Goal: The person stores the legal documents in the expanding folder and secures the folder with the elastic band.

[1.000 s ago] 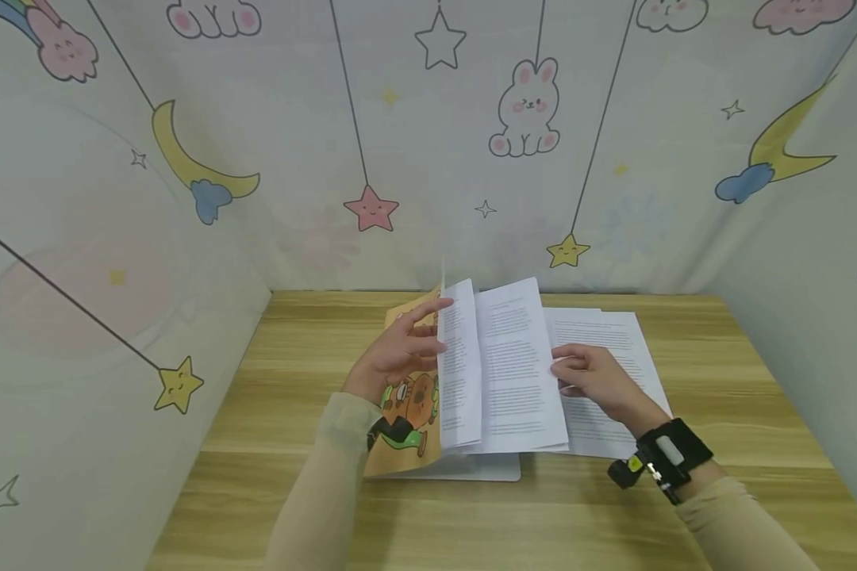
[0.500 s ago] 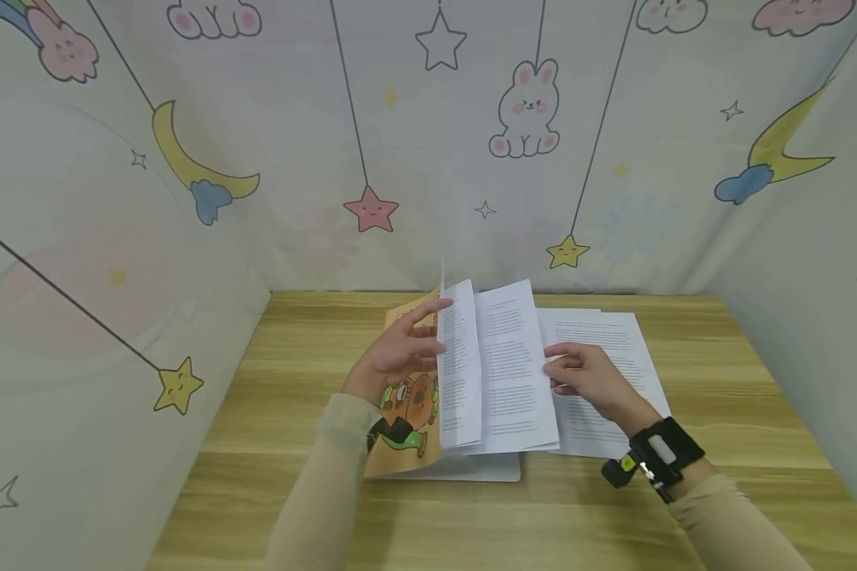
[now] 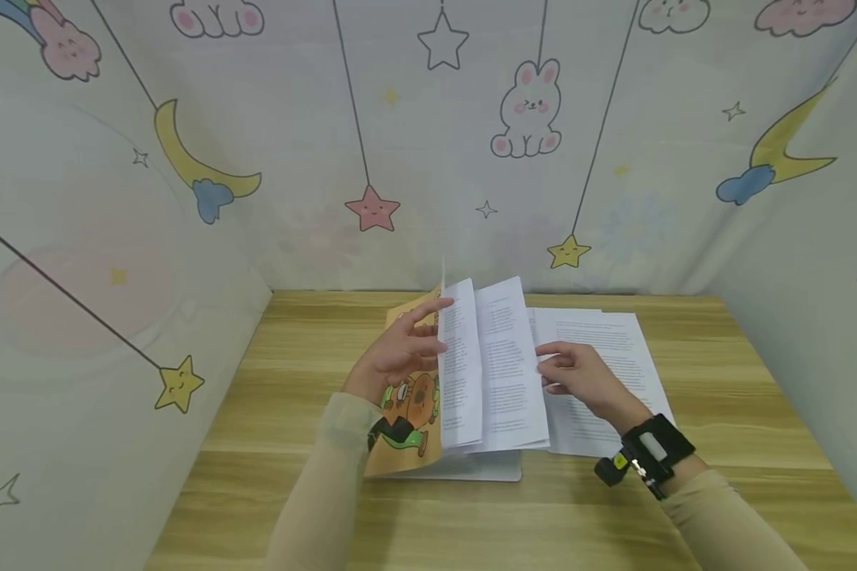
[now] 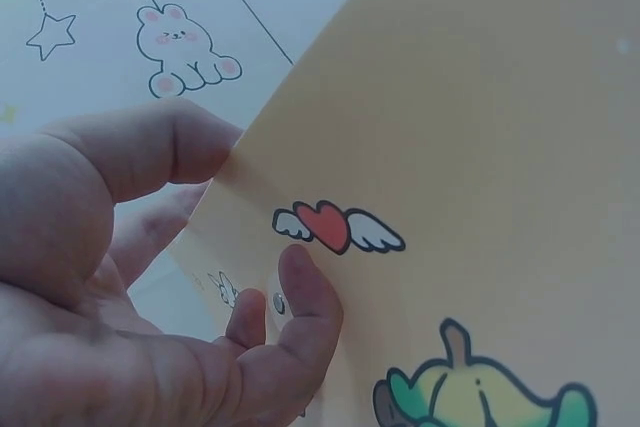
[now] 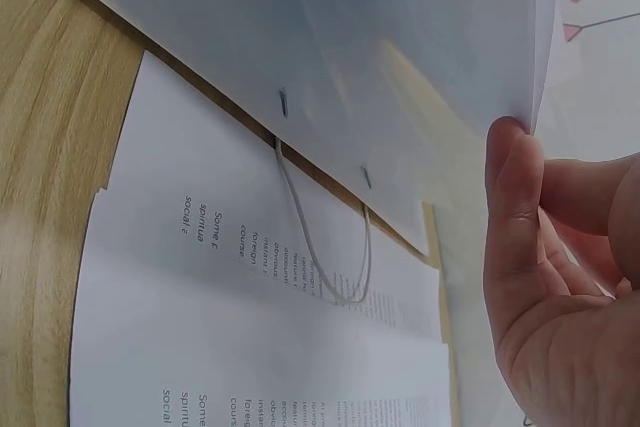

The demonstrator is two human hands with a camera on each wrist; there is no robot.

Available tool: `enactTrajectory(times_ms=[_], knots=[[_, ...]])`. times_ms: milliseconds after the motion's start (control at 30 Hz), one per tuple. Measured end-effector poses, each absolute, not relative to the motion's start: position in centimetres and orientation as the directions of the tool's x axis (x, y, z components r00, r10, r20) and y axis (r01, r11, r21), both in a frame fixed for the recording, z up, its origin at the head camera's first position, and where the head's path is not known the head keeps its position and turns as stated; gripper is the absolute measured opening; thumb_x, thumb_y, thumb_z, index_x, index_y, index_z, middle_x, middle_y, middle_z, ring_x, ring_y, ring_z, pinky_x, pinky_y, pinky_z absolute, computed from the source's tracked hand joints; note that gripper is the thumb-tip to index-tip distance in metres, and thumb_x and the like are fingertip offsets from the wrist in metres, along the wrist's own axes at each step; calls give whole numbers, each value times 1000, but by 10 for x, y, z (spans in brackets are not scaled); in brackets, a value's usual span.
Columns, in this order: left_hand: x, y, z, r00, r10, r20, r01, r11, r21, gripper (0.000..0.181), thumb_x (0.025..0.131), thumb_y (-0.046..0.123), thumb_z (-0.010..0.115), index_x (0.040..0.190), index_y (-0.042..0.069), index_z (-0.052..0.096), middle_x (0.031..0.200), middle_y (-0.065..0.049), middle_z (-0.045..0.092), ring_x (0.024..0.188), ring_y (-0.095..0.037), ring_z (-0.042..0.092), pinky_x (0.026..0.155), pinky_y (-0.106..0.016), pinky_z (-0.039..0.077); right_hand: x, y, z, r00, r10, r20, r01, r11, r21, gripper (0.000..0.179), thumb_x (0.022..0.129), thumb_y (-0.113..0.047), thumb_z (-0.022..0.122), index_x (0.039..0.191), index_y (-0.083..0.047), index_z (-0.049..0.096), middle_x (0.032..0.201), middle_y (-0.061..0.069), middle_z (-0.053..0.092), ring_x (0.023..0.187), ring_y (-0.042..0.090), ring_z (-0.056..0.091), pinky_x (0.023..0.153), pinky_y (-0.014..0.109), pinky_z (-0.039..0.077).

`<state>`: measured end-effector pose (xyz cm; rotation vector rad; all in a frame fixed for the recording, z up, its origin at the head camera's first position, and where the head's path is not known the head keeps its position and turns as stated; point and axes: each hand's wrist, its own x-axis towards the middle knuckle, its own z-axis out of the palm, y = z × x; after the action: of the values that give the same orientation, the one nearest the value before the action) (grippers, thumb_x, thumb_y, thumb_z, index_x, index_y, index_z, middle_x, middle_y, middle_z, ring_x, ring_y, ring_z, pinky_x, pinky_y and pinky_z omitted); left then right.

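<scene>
A folder with an orange cartoon cover (image 3: 400,460) stands partly open mid-table. My left hand (image 3: 398,349) grips the cover's edge; in the left wrist view, fingers lie on both sides of the orange cover (image 4: 480,167), which bears a winged heart. Printed sheets (image 3: 512,365) stand upright inside the folder, above its pale back panel (image 3: 486,470). My right hand (image 3: 584,377) pinches their right edge between thumb and fingers, as the right wrist view also shows. A thin grey cord (image 5: 288,182) loops from slots in the panel.
More printed sheets (image 3: 617,349) lie flat on the wooden table (image 3: 314,341) behind and below my right hand, slightly staggered. A curtain with rabbits and stars (image 3: 443,143) closes off the back and sides. Dark cameras are strapped to both wrists.
My right hand has moved left with the pinched sheets, bringing them closer to the folder's cover. More of the flat sheets now shows. My left hand and the cover have stayed put.
</scene>
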<state>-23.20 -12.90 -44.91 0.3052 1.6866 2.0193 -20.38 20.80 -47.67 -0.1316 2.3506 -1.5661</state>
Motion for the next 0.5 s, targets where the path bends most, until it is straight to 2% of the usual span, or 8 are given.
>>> enactTrajectory(times_ms=[300,500], knots=[[-233,-129,-449,-854,504,-134,-223,-120,967,79,97,-9,60,164,24,36,151,-32,39,126,-44,49,93,-48,54,-205,202,-477,-944,-247,-219,104,407,-908,43,103,-12,67,143,1,58,112,17,73,92,21,71,80,33,62],[-233,-129,-449,-853,505,-129,-215,-115,970,78,97,-9,60,164,24,37,152,-33,38,127,-46,48,93,-48,54,-207,199,-478,-941,-252,-224,106,410,-906,43,104,-12,66,144,0,57,112,16,73,90,20,70,83,41,62]])
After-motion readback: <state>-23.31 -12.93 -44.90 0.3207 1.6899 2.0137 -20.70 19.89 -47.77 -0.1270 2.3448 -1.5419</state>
